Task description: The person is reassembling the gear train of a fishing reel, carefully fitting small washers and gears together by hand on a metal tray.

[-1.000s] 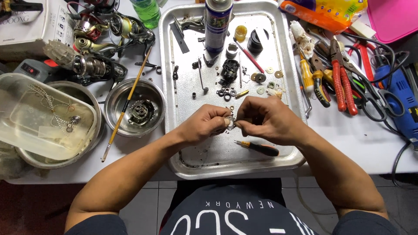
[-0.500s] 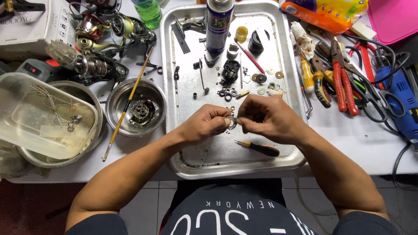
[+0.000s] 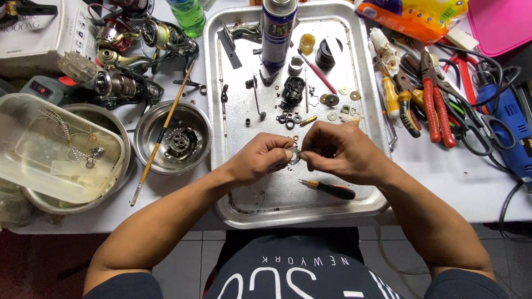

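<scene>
Two hands (image 3: 302,158) work over a metal tray (image 3: 363,83) on a white table (image 3: 460,177).

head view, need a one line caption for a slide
Left hand and right hand pinch a small round metal part over a metal tray of tiny parts, a small screwdriver beside them.

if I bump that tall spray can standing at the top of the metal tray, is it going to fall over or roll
The spray can is tall and narrow and stands upright on the smooth tray, so a knock near its top would probably tip it. Being round, it would likely then roll into the small parts beside it.
</scene>
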